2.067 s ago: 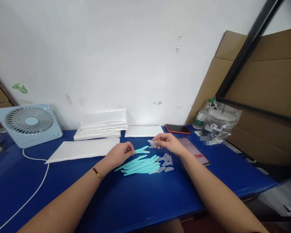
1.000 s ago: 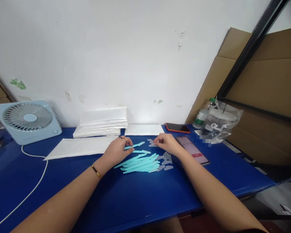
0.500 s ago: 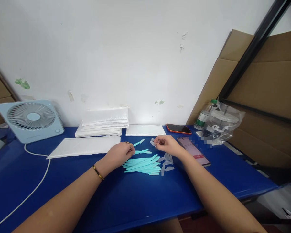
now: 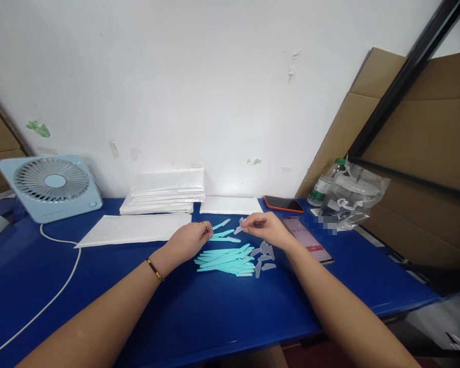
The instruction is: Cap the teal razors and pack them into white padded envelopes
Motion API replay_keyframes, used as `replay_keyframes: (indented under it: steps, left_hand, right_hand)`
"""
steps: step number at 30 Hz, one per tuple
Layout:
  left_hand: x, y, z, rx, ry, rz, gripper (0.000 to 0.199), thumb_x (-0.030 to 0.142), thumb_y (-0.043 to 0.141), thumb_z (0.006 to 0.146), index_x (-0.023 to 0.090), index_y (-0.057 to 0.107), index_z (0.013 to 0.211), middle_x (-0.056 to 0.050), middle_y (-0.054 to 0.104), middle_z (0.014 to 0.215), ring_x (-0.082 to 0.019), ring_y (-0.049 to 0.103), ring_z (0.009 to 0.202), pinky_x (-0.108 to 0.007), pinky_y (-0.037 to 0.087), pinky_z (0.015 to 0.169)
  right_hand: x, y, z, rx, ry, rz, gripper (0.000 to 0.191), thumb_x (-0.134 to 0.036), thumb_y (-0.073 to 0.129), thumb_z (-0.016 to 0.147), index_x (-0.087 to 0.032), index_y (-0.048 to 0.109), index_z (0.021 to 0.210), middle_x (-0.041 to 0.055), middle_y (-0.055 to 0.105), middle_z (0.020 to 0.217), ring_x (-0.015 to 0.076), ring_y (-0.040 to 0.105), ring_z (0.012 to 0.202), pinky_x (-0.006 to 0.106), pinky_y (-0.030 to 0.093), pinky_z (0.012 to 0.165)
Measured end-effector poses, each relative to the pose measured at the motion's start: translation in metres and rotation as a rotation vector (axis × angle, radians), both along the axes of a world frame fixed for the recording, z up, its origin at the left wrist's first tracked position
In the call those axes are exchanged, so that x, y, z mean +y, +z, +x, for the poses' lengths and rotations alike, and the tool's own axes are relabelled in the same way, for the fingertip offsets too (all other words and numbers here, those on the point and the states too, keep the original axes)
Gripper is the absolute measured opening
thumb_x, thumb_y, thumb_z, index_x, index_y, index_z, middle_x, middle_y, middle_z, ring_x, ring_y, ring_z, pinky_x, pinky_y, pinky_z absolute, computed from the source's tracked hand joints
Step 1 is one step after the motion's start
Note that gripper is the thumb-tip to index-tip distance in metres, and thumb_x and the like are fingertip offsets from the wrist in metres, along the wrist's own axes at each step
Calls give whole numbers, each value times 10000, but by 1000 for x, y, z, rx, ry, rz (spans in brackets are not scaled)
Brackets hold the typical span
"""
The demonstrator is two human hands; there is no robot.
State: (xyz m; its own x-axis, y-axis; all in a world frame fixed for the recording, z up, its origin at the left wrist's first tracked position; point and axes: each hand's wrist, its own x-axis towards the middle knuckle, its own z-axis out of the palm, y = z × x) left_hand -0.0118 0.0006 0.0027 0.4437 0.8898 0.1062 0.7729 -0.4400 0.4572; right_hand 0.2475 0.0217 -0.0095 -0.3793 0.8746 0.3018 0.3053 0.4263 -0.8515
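Observation:
My left hand (image 4: pixel 191 239) is closed at the left ends of a few turquoise sticks (image 4: pixel 223 233) lying behind the main pile; its fingertips are partly hidden, so what they pinch is unclear. To the right, my right hand (image 4: pixel 266 227) has thumb and forefinger together at a small translucent cap (image 4: pixel 238 230), beside another cap. Nearer the front edge lies a pile of turquoise sticks (image 4: pixel 226 259) with thin blades or tips. Several loose translucent caps (image 4: pixel 266 251) lie at the pile's right end, below my right hand.
White packets (image 4: pixel 164 191) are stacked by the wall, with a flat one (image 4: pixel 134 228) in front and another (image 4: pixel 230 205) beside. A blue fan (image 4: pixel 55 186) stands left. Two phones (image 4: pixel 283 203), (image 4: pixel 308 240), a bottle (image 4: pixel 322 186) and a bagged cup (image 4: pixel 350 197) are at right.
The view has shifted slightly. My left hand has moved a little left, and the rear sticks show more of their length. My right fingertips have shifted slightly at the caps.

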Motion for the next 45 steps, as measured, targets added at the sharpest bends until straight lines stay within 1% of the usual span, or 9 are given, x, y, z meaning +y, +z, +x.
replay_keyframes:
  steps: [7, 10, 13, 16, 20, 24, 31, 37, 45]
  left_hand:
    - [1, -5, 5, -76, -45, -42, 269, 370, 372, 884, 218, 584, 820, -11, 637, 762, -165, 556, 676, -258, 380, 594]
    - [7, -14, 5, -74, -24, 83, 249, 374, 469, 842, 233, 612, 990, -40, 642, 971, -210, 561, 917, -294, 420, 772]
    - [15, -23, 1, -58, -19, 147, 392, 406, 593, 763, 265, 588, 1128, -46, 574, 1173, -247, 487, 1092, -337, 395, 902]
    - [21, -28, 0, -12, -30, 116, 254, 377, 551, 798, 243, 642, 994, -46, 614, 1073, -234, 528, 1005, -335, 408, 872]
    - [25, -29, 1, 2, 42, 137, 210, 291, 498, 826, 232, 603, 998, -39, 639, 957, -217, 569, 898, -320, 424, 774]
    - [21, -23, 4, -4, 111, 158, 347, 288, 534, 797, 230, 541, 1139, -60, 619, 1061, -234, 560, 958, -333, 421, 804]
    - [-7, -5, 10, -34, -250, -57, 323, 496, 622, 696, 224, 632, 872, -27, 627, 861, -197, 569, 799, -272, 410, 645]
    - [-10, -9, 15, -46, -197, -148, 221, 418, 540, 763, 215, 624, 739, -13, 627, 700, -159, 545, 632, -255, 353, 534]
    - [2, -8, 6, -193, -28, -181, 296, 486, 489, 781, 209, 593, 793, 0, 602, 689, -149, 533, 610, -238, 372, 522]
  right_hand:
    - [-1, -10, -20, -11, 48, 64, 182, -335, 713, 697, -181, 717, 796, 58, 697, 811, 167, 629, 728, 298, 504, 676]
    - [1, -13, -22, -120, 9, 106, 173, -326, 688, 725, -190, 724, 826, 56, 705, 846, 162, 633, 733, 288, 499, 686]
    - [4, -9, -13, -220, 4, 141, 159, -301, 656, 754, -201, 727, 856, 51, 703, 891, 165, 634, 785, 287, 488, 732]
    - [7, -1, 7, -308, 39, 120, 148, -279, 634, 766, -198, 723, 852, 47, 696, 874, 163, 623, 770, 276, 478, 709]
    - [14, 3, 30, -404, -141, 153, 160, -239, 589, 778, -193, 709, 873, 44, 680, 847, 162, 600, 741, 275, 457, 678]
    - [23, -8, 29, -517, -263, 213, 193, -260, 597, 773, -194, 698, 924, 46, 656, 843, 154, 573, 697, 276, 438, 667]
    - [33, -23, 9, -638, -286, 218, 75, -230, 617, 749, -181, 665, 778, 32, 606, 797, 130, 533, 672, 238, 390, 622]
    - [31, -20, 14, -586, -260, 227, 105, -205, 527, 797, -171, 625, 779, 21, 606, 716, 119, 508, 609, 237, 362, 577]
    - [18, 2, 27, -82, -95, -38, 252, -379, 584, 783, -155, 662, 871, 34, 650, 751, 135, 562, 644, 264, 449, 623]
